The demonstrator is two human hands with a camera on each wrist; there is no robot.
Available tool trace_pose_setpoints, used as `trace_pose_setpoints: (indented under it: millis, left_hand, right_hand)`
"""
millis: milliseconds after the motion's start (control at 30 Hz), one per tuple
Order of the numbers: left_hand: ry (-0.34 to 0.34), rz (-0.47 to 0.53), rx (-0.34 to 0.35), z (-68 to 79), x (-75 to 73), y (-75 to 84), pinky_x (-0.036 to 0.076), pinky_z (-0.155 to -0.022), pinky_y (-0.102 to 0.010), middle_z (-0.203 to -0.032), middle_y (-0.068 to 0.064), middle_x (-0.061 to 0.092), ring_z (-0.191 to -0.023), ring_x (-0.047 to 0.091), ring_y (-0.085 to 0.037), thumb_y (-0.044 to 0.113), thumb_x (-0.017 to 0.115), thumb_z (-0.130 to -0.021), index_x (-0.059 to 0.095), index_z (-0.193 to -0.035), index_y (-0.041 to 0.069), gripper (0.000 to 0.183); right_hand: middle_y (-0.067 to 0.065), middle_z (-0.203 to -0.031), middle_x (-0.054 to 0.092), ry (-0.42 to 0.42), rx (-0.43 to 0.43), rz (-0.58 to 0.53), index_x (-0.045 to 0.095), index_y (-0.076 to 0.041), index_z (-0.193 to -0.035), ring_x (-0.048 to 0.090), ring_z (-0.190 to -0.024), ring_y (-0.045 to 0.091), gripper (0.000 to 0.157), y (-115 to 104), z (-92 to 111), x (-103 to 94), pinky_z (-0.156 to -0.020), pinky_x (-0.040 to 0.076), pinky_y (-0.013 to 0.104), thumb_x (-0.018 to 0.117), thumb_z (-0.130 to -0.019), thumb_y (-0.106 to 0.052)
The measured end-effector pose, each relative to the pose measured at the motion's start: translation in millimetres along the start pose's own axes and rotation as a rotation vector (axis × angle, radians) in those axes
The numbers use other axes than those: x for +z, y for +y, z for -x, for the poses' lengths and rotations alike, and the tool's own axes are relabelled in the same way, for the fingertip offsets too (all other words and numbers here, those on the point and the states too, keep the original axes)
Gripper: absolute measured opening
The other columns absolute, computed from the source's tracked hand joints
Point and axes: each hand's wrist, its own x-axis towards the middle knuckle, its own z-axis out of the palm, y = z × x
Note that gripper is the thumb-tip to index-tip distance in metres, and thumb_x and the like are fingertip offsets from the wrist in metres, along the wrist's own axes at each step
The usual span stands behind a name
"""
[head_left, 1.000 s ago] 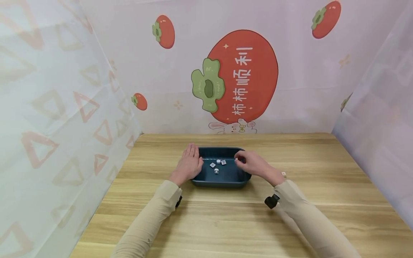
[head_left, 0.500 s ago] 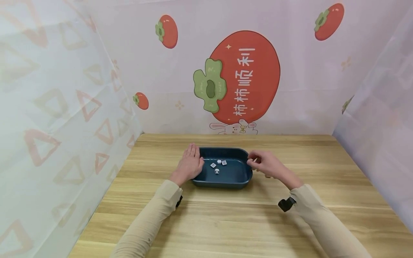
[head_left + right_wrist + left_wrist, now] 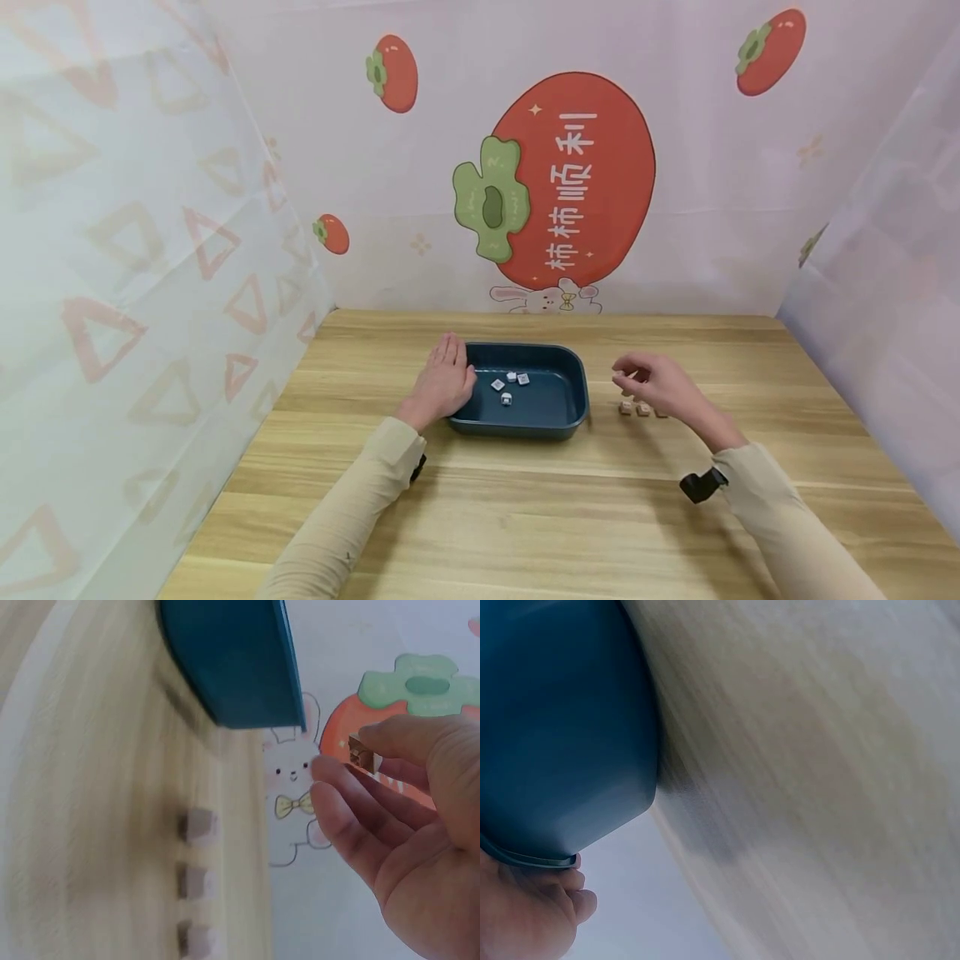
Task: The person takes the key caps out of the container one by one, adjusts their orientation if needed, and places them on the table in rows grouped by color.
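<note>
My left hand [image 3: 442, 385] lies along the left rim of a dark blue tray [image 3: 517, 431], fingers straight and together; the left wrist view has its fingers [image 3: 571, 889] at the rim. To the right of the tray, my right hand [image 3: 660, 385] is raised over the table. In the right wrist view it pinches a small cube [image 3: 363, 754] with a brown, marked face between thumb and fingers. Below that hand, several similar small cubes [image 3: 643, 409] stand in a row on the table. Small white blocks [image 3: 506, 400] with dark marks are scattered inside the tray.
The wooden table [image 3: 495, 517] runs back to a pale cloth backdrop [image 3: 420, 275] printed with persimmons and a rabbit. Cloth walls also rise at the left and right table edges. Black cameras [image 3: 703, 485] are strapped at the wrists.
My right hand has moved right, from over the tray's right end to above the row of cubes, uncovering more of that row. My left hand stays at the tray's left rim.
</note>
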Motion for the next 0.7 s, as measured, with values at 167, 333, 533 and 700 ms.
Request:
trace_pose_setpoints:
  millis: [167,333,533,700]
  left_hand:
    - [0.008,-0.005,0.004,1.0,0.5,0.0,0.011,-0.125,-0.044,-0.164,-0.021,0.008,-0.154,0.003,-0.032,0.033,0.025,-0.106,0.016,-0.155,-0.004,0.062]
    - [0.001,0.004,0.007,2.1,-0.3,0.7,0.010,-0.125,-0.044,-0.164,-0.021,0.006,-0.154,0.002,-0.032,0.034,0.024,-0.106,0.016,-0.155,-0.005,0.062]
    - [0.010,0.019,0.014,3.2,-2.3,0.9,0.011,-0.125,-0.044,-0.164,-0.021,0.007,-0.154,0.003,-0.033,0.033,0.026,-0.106,0.017,-0.154,-0.005,0.062]
    - [0.015,0.010,0.014,2.8,-2.6,0.4,0.013,-0.125,-0.045,-0.164,-0.021,0.007,-0.154,0.004,-0.033,0.033,0.027,-0.106,0.018,-0.154,-0.005,0.062]
  right_hand:
    - [0.007,-0.090,0.069,0.005,0.053,0.013,0.068,-0.002,-0.110,0.061,-0.072,0.014,0.024,10.7,9.2,-4.0,-0.057,0.050,0.025,0.065,-0.094,-0.020]
    - [0.013,-0.095,0.071,0.010,0.089,0.010,0.066,0.004,-0.115,0.064,-0.071,0.016,0.030,23.8,21.1,-10.1,-0.057,0.052,0.025,0.065,-0.094,-0.018]
    - [0.018,-0.099,0.071,0.015,0.122,-0.036,0.066,0.004,-0.114,0.069,-0.072,0.020,0.030,39.6,35.0,-15.5,-0.059,0.057,0.028,0.066,-0.094,-0.019]
    - [0.011,-0.094,0.070,0.024,0.113,0.013,0.069,0.000,-0.110,0.062,-0.073,0.010,0.028,52.2,42.8,-19.3,-0.059,0.053,0.025,0.067,-0.094,-0.022]
